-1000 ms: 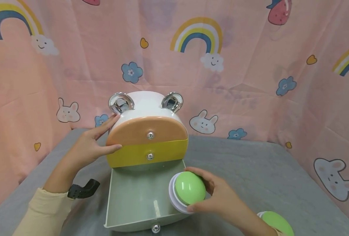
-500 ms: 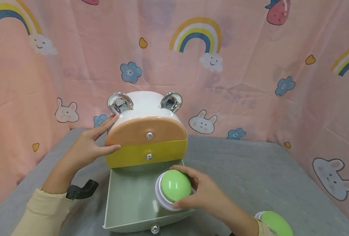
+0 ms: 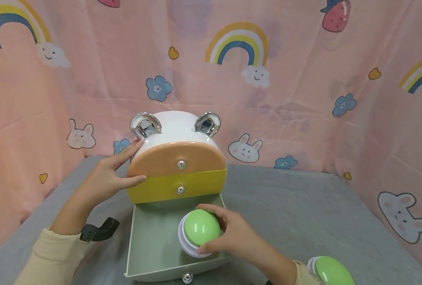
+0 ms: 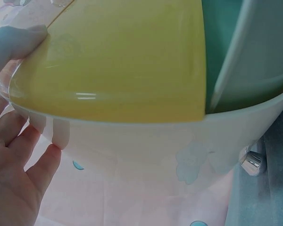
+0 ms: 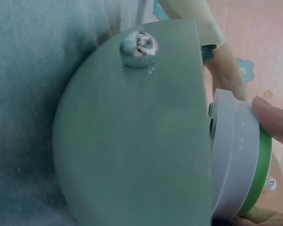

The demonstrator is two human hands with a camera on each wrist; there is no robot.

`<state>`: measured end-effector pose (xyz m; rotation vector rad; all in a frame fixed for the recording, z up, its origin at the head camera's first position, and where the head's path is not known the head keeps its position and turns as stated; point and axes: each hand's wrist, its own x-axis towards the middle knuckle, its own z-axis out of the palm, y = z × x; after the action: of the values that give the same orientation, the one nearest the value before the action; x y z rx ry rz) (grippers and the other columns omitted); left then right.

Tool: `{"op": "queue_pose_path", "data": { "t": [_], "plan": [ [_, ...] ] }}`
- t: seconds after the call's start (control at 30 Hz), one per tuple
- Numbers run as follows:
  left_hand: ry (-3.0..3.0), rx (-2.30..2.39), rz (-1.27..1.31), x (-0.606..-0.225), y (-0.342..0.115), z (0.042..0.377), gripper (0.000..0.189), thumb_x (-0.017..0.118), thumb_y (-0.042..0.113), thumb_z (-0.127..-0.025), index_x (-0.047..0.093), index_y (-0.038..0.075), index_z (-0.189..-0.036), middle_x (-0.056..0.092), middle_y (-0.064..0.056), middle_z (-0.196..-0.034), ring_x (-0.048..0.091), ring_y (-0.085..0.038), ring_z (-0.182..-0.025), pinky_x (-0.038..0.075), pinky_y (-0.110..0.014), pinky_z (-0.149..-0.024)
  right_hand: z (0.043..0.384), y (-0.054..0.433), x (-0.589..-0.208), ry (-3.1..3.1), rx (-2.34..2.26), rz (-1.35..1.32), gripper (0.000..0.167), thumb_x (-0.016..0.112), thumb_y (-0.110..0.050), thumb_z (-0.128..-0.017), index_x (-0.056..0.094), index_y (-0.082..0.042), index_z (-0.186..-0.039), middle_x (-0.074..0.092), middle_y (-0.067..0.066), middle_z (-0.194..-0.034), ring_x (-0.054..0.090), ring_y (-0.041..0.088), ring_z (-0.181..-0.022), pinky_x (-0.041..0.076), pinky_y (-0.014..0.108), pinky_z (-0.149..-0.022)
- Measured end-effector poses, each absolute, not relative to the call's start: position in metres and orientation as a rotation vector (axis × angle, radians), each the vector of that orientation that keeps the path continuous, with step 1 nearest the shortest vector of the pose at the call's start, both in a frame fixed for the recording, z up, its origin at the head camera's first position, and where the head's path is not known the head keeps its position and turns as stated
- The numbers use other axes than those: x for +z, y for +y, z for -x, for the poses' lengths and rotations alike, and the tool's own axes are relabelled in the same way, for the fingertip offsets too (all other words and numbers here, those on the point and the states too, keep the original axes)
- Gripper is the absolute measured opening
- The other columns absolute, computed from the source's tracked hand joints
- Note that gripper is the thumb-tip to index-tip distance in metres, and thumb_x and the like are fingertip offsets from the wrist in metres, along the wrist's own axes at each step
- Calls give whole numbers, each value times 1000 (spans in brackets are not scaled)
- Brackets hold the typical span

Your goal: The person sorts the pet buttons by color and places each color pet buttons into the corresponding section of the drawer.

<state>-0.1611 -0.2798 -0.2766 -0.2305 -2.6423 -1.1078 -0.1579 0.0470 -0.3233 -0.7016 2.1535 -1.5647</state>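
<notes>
A small drawer cabinet (image 3: 177, 128) with a white rounded top and silver ears stands on the grey surface. Its green bottom drawer (image 3: 154, 237) is pulled out. My left hand (image 3: 105, 178) rests on the cabinet's left side, fingers spread along the wall, thumb on the front by the yellow drawer (image 4: 127, 61). With thumb and fingers on opposite sides, my right hand (image 3: 232, 233) holds a green dome button (image 3: 201, 227) with a white base. In the right wrist view, the white base (image 5: 236, 150) shows just above the drawer's front edge, partly hidden below it.
A second green dome button (image 3: 332, 271) lies at the lower right, beside the right sleeve. The orange top drawer (image 3: 177, 156) and the yellow one are closed. A silver knob (image 3: 187, 277) sticks out from the open drawer's front. Patterned pink cloth (image 3: 296, 118) hangs behind.
My right hand has carried the green dome button leftward, from the drawer's right edge to over its middle. The left hand has stayed on the cabinet.
</notes>
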Motion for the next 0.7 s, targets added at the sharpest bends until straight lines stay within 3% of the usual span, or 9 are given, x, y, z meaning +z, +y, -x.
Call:
{"op": "queue_pose_path", "data": {
  "t": [0.7],
  "plan": [
    [-2635, -1102, 240, -277, -279, 162, 87, 79, 35, -85, 28, 46, -153, 26, 2, -165, 28, -40, -150, 32, -74, -108, 155, 14, -329, 2083, -1551, 706, 80, 88, -3, -64, 59, -10, -138, 65, 6, -125, 60, 15, -105, 51, 26, -91]
  ]
}}
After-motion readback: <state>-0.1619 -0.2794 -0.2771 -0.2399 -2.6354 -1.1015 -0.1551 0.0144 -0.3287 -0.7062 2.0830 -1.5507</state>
